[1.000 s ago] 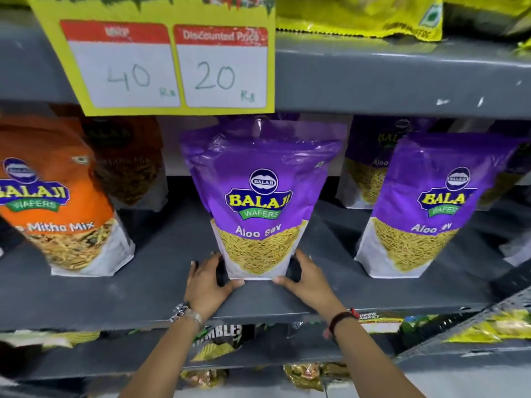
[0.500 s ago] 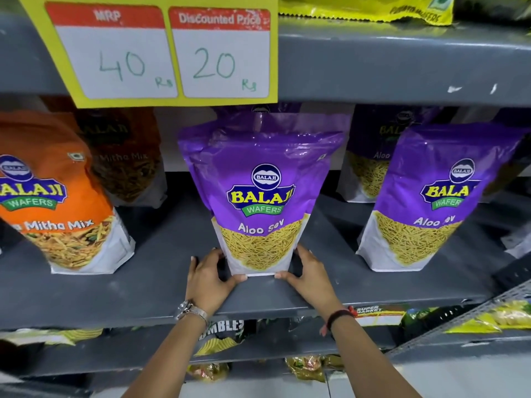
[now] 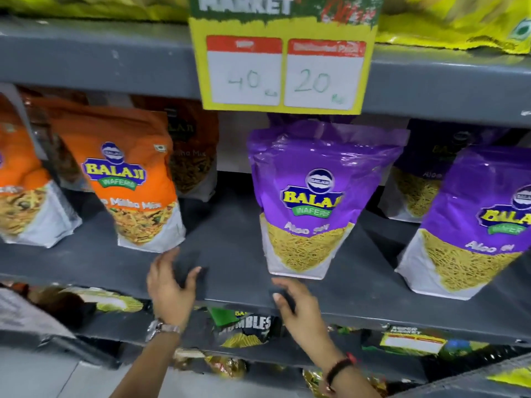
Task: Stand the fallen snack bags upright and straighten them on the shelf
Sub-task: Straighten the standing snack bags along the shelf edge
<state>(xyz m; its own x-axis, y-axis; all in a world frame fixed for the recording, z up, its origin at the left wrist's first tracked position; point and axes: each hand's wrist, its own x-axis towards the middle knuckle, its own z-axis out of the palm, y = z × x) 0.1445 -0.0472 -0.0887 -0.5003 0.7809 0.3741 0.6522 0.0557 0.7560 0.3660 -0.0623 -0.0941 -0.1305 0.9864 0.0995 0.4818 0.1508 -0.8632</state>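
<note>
A purple Aloo Sev bag [image 3: 310, 196] stands upright in the middle of the grey shelf [image 3: 230, 248], under the price card. My right hand [image 3: 296, 308] hovers just below its base at the shelf's front edge, fingers apart, holding nothing. My left hand [image 3: 169, 285] is open over the bare shelf, between the purple bag and an upright orange Mitha Mix bag [image 3: 129, 179]. A second purple Aloo Sev bag [image 3: 471, 225] leans at the right. Another orange bag [image 3: 26, 196] stands at the far left.
A yellow price card [image 3: 284, 70] reading 40 and 20 hangs from the upper shelf's edge. More bags stand behind the front row. The lower shelf holds dark and yellow snack packs [image 3: 247, 328]. Yellow bags [image 3: 459, 21] lie on the top shelf.
Both hands have let go of the middle purple bag's base. My left hand moved left toward the orange bag. The view has swung left, so the bags sit further right.
</note>
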